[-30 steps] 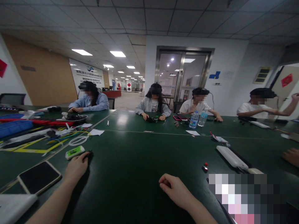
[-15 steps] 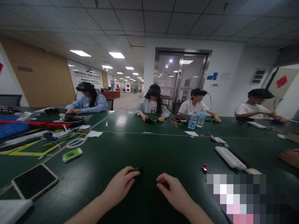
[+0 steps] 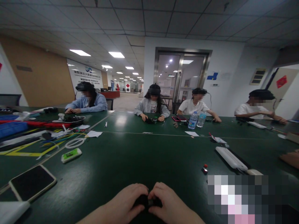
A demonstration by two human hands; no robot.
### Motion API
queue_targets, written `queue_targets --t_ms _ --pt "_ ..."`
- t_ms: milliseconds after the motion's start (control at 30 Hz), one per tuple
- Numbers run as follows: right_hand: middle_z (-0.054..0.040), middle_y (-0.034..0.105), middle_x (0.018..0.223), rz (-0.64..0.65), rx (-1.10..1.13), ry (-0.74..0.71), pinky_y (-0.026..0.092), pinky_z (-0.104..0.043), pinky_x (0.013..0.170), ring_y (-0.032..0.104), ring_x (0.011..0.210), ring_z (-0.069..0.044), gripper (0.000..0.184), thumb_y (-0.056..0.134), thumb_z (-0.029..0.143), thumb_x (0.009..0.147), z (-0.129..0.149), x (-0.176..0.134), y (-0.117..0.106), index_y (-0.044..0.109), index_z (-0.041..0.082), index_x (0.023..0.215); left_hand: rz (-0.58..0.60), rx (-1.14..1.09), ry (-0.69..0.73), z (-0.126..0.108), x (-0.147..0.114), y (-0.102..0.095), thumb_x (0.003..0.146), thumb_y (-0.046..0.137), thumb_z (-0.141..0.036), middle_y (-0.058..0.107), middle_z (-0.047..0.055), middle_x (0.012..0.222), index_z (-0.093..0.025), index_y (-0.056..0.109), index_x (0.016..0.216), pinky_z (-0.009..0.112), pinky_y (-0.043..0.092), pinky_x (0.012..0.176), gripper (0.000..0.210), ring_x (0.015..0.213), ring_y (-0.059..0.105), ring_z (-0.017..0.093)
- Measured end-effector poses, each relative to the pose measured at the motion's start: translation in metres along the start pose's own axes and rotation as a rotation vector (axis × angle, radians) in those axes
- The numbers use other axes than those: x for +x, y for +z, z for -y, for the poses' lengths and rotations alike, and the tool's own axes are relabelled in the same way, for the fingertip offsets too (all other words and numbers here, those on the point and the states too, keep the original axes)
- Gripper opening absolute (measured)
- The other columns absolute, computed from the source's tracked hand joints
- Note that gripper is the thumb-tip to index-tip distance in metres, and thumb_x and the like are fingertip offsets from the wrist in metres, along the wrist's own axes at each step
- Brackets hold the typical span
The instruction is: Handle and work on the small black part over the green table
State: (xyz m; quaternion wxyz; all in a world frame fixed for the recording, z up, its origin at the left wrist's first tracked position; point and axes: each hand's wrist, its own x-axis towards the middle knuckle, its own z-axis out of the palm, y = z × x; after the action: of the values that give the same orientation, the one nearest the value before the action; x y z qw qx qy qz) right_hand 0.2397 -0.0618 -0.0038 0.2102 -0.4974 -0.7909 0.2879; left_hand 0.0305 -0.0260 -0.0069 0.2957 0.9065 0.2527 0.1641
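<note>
My left hand is closed around a small black object near the front edge of the green table. My right hand meets it from the other side, thumb and fingers pinched on the object's right end. A small greyish part shows between the fingertips. Most of the object is covered by my fingers, so its kind cannot be made out. Ahead and to the right of my hands lies a small red and silver item.
A phone and a green-and-white packet lie left, with cables beyond. A white power strip is at right. Two water bottles stand farther off. Several people sit across the table; another person's hand is at right.
Both hands have drawn closer to me and together. My left hand brought the black object along, and my right hand, which was apart, now grips its other end.
</note>
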Motion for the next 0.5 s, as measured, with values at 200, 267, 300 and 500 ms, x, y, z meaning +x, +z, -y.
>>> queue_targets --t_ms 200,267,300,500 --pt "0.0012 0.056 0.089 0.003 0.047 0.022 0.039 -0.022 0.071 0.053 0.084 -0.013 0.014 0.065 0.017 0.072 0.004 -0.001 -0.002 0.063 0.022 0.085 0.015 -0.016 -0.05 -0.002 -0.001 -0.001 0.08 0.053 -0.017 0.056 0.002 0.115 -0.025 0.049 0.112 0.032 0.04 0.095 0.034 0.105 0.051 0.017" --pt "0.0014 0.056 0.089 0.003 0.072 0.021 0.039 -0.022 0.069 0.053 0.082 -0.013 0.014 0.065 0.017 0.071 0.005 -0.002 -0.004 0.063 0.022 0.084 0.027 -0.014 -0.08 -0.002 -0.001 -0.001 0.079 0.054 -0.018 0.056 0.002 0.116 -0.025 0.049 0.114 0.032 0.04 0.095 0.036 0.106 0.051 0.017" --pt "0.0015 0.056 0.089 -0.011 0.093 0.014 0.039 -0.022 0.069 0.053 0.082 -0.014 0.014 0.064 0.016 0.071 0.005 -0.002 -0.005 0.063 0.023 0.084 0.028 -0.013 -0.099 -0.002 -0.001 -0.001 0.079 0.055 -0.018 0.056 0.003 0.117 -0.025 0.049 0.115 0.033 0.04 0.096 0.037 0.107 0.051 0.017" --pt "-0.002 0.059 0.086 -0.418 0.39 0.1 0.043 -0.029 0.073 0.056 0.081 -0.017 0.017 0.052 0.033 0.083 -0.01 0.001 -0.017 0.058 0.021 0.093 0.025 -0.013 -0.154 -0.003 -0.001 -0.004 0.078 0.057 -0.022 0.056 0.003 0.119 -0.026 0.049 0.117 0.034 0.04 0.095 0.041 0.107 0.052 0.019"
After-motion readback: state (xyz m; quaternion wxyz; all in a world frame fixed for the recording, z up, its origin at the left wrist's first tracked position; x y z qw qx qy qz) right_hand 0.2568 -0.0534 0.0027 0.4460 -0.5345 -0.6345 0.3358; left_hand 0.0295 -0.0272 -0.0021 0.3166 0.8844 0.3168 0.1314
